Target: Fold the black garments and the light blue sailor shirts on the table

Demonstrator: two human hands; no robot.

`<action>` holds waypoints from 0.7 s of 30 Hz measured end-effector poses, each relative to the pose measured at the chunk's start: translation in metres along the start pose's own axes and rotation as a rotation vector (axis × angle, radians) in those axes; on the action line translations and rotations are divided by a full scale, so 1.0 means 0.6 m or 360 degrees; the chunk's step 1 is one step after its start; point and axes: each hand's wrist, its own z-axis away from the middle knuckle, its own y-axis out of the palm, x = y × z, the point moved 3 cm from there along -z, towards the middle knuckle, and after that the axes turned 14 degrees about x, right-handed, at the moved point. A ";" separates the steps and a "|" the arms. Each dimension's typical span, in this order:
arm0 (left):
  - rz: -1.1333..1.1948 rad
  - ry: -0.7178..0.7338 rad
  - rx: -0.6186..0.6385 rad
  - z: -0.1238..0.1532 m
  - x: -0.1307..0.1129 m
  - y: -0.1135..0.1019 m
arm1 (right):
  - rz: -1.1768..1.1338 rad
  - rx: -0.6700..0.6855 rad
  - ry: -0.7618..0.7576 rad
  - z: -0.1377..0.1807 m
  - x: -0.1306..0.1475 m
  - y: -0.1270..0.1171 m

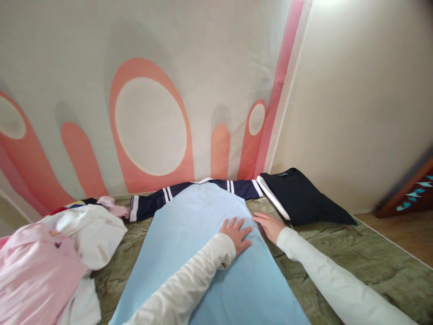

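A light blue shirt (189, 243) with dark navy sleeves (149, 204) banded in white lies spread out, its collar end toward the wall. My left hand (237, 234) rests flat on the upper right part of the blue body, fingers spread. At the shirt's right edge, just below the sleeve, my right hand (269, 225) touches the fabric with its fingers stretched out to the left. The underside of the right hand is hidden.
A folded black garment (301, 196) lies on a white one at the right. Pink (37, 275) and white clothes (91, 230) are heaped at the left. The wood-patterned surface (365, 266) meets a printed wall (209, 54) behind.
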 end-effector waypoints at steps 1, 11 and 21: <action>0.0001 -0.0010 0.0020 0.007 -0.006 0.007 | -0.0017 -0.0002 -0.0001 0.009 0.000 -0.002; -0.0019 0.0088 0.0021 0.038 -0.031 0.023 | -0.0217 -0.0075 -0.0291 0.096 0.058 -0.033; -0.0097 0.0056 -0.0119 -0.040 -0.011 0.010 | -0.0209 0.0243 -0.0278 0.147 0.145 -0.043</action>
